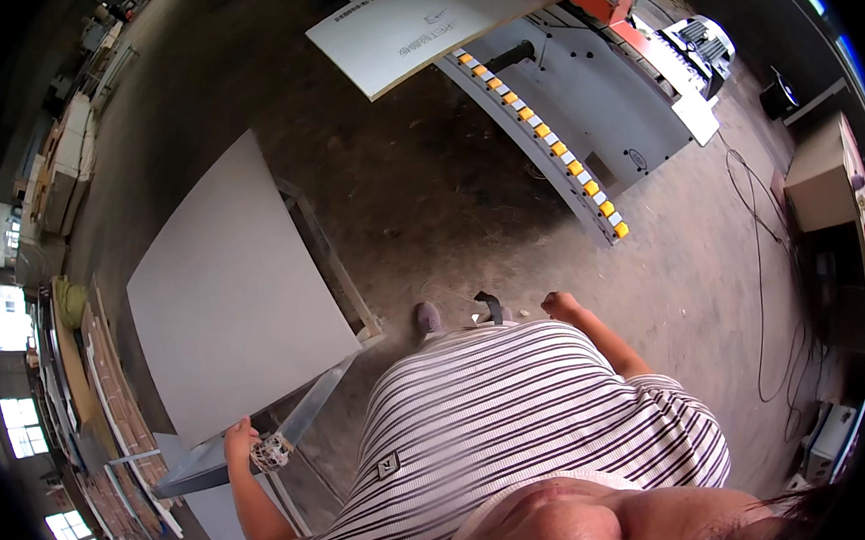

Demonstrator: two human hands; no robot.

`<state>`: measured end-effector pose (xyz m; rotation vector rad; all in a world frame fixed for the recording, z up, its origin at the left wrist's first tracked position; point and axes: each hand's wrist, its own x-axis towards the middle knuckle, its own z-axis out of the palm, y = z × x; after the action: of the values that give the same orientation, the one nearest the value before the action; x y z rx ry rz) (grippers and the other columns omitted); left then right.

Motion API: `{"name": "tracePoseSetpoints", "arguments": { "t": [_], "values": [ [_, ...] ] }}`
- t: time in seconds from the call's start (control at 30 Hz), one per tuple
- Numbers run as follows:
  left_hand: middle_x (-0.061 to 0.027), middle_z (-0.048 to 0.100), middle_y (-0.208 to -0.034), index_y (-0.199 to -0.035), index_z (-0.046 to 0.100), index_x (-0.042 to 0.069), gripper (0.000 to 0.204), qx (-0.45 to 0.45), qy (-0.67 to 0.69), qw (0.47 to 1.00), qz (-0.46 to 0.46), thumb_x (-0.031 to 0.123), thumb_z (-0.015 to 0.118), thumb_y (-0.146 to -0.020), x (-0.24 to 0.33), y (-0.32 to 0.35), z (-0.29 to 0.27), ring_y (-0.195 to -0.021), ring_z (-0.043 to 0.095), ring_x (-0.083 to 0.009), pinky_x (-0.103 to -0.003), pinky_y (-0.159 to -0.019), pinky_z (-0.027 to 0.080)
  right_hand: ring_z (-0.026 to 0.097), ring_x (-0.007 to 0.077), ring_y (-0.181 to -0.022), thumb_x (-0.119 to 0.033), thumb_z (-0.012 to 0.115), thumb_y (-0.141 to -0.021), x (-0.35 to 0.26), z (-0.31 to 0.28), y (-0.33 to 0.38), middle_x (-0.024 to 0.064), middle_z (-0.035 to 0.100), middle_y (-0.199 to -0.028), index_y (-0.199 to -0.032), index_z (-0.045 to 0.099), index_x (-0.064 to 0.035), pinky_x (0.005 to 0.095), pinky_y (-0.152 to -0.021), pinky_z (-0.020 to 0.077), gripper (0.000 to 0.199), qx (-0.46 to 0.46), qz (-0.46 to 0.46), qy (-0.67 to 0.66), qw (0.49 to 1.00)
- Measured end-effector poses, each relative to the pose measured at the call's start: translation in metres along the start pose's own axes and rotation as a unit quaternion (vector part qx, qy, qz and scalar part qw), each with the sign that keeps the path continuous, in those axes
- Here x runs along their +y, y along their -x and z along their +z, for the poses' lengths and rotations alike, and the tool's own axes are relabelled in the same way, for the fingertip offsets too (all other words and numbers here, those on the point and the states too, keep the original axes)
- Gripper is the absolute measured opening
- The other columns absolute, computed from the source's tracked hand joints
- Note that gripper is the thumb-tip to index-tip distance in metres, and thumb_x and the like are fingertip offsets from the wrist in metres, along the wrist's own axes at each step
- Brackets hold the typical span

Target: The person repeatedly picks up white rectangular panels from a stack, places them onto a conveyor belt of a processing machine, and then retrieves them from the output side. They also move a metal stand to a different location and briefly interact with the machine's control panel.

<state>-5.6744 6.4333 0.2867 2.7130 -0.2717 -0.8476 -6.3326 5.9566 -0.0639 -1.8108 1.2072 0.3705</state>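
Workshop floor [674,283] underlies the grey panel [234,294], its near edge against left fingers [246,424].

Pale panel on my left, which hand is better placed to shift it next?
Likely your left hand: it is right at the near edge of the pale panel. Your right hand is out on your other side, well apart from it.

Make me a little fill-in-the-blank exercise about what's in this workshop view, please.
1. The hand at the near edge of the large pale panel is the person's ____ one.
2. The person's white shirt is patterned with dark ____.
3. Along the curved edge of the grey machine, the bright-coloured blocks are ____.

Missing words: left; stripes; yellow.
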Motion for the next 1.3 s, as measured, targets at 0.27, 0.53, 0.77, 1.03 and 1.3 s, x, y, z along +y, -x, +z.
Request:
{"name": "tracePoseSetpoints", "arguments": {
  "t": [0.27,0.53,0.77,1.03,1.3],
  "values": [
    [-0.0057,0.064,-0.073,-0.095,0.062,0.001,0.038,-0.168,0.096,0.934,0.3,0.039,0.054,-0.097,0.263,-0.063,0.161,-0.064,0.059,-0.0137,-0.03,-0.063,0.048,0.067,0.0334,-0.074,-0.034,0.054,-0.083,0.057,0.027,0.02,0.0179,0.07,-0.083,-0.084,0.069,-0.0043,0.0437,-0.072,0.0532,0.034,0.045,0.057,0.011,0.997],
    [-0.007,0.066,-0.102,-0.12,0.053,0.005,0.045,-0.357,0.373,0.808,0.283,0.045,0.049,-0.1,0.482,-0.043,0.28,-0.091,0.063,-0.0155,-0.032,-0.081,0.051,0.069,0.0208,-0.07,-0.026,0.06,-0.09,-0.031,-0.012,0.078,0.0138,0.069,-0.075,-0.094,0.068,0.0004,0.0349,-0.07,0.0534,0.028,0.164,0.085,-0.258,0.948],
    [-0.0092,0.059,-0.12,-0.12,0.052,0.003,0.045,-0.434,0.453,0.749,0.211,0.041,0.058,-0.096,0.562,-0.034,0.328,-0.107,0.058,-0.0219,-0.039,-0.093,0.046,0.069,0.0241,-0.073,-0.028,0.061,-0.089,0.008,0.037,0.126,0.0132,0.071,-0.078,-0.098,0.07,-0.0013,0.037,-0.072,0.0532,0.03,0.17,0.17,-0.249,0.938],
    [-0.0125,0.06,-0.124,-0.127,0.051,-0.004,0.039,-0.452,0.493,0.721,0.182,0.015,0.061,-0.095,0.56,0.024,0.36,-0.111,0.061,-0.0271,-0.041,-0.092,0.051,0.07,0.0203,-0.066,-0.025,0.064,-0.086,0.086,0.084,0.176,0.0119,0.07,-0.078,-0.095,0.069,0.0032,0.0332,-0.067,0.0575,0.03,0.173,0.29,-0.266,0.903],
    [-0.0117,0.061,-0.12,-0.126,0.053,-0.001,0.036,-0.477,0.475,0.727,0.138,0.014,0.061,-0.095,0.527,0.078,0.35,-0.108,0.062,-0.0258,-0.041,-0.091,0.052,0.067,0.0185,-0.065,-0.021,0.064,-0.089,0.093,0.016,0.16,0.0103,0.068,-0.076,-0.095,0.068,0.0059,0.0334,-0.063,0.0571,0.028,0.287,0.256,-0.404,0.83]
  ]
}}
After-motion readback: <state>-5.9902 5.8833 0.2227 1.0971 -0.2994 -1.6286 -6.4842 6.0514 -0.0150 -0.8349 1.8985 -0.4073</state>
